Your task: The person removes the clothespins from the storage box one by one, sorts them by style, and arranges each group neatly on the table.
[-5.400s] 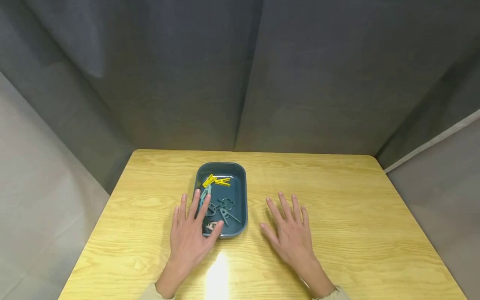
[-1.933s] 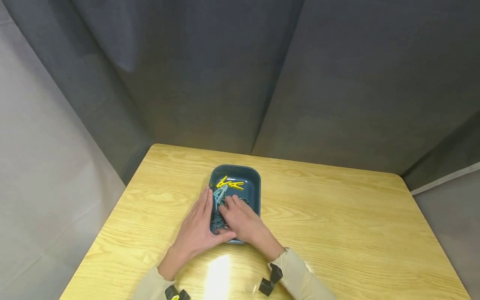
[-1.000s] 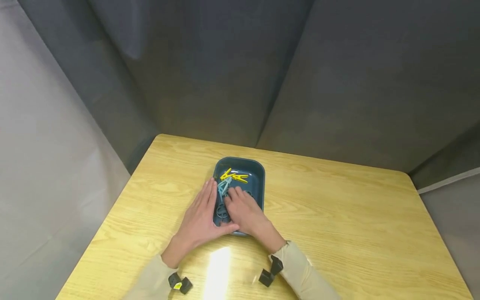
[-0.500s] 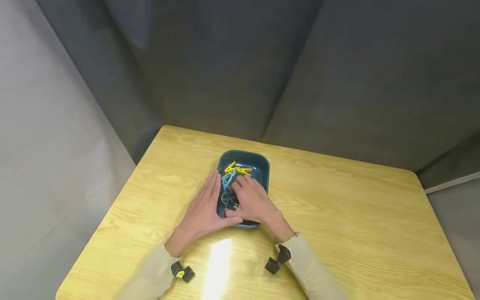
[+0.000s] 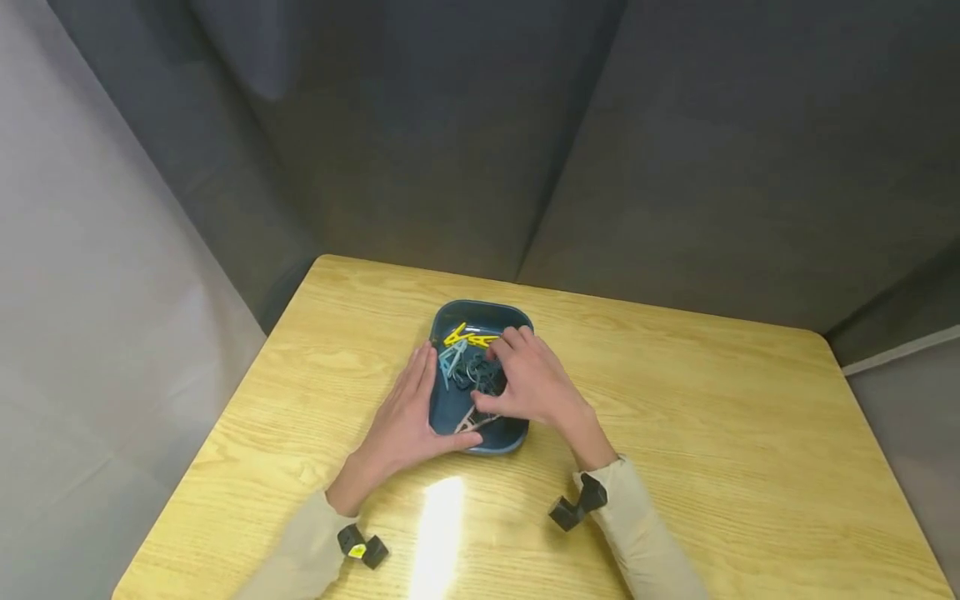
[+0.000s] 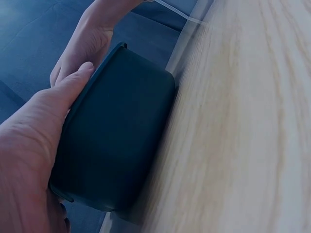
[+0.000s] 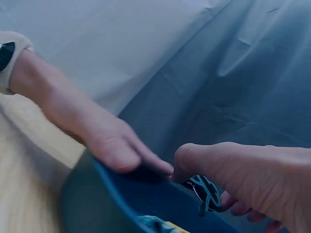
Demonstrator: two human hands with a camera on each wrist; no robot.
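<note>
A dark teal tray (image 5: 442, 408) sits on the wooden table (image 5: 675, 433) and holds several clothes pegs: yellow ones (image 5: 465, 337) at the far end, a light blue one (image 5: 452, 360), dark teal ones (image 5: 474, 375) and a pale one (image 5: 471, 422) near the front. My left hand (image 5: 405, 417) lies flat against the tray's left wall (image 6: 116, 136), thumb (image 6: 73, 82) along the near rim. My right hand (image 5: 504, 375) hovers over the tray's right half, fingers curled. In the right wrist view its thumb and fingers (image 7: 243, 170) pinch a dark teal peg (image 7: 206, 191) above the tray.
Grey fabric walls close in the table at the back and both sides. Black wrist camera mounts sit on my left sleeve (image 5: 362, 546) and right sleeve (image 5: 576, 507). A bright glare patch (image 5: 438, 525) lies on the wood before the tray.
My right hand has moved from the tray's middle toward its far right side and risen, uncovering the pale peg at the near end. The left hand has stayed against the tray.
</note>
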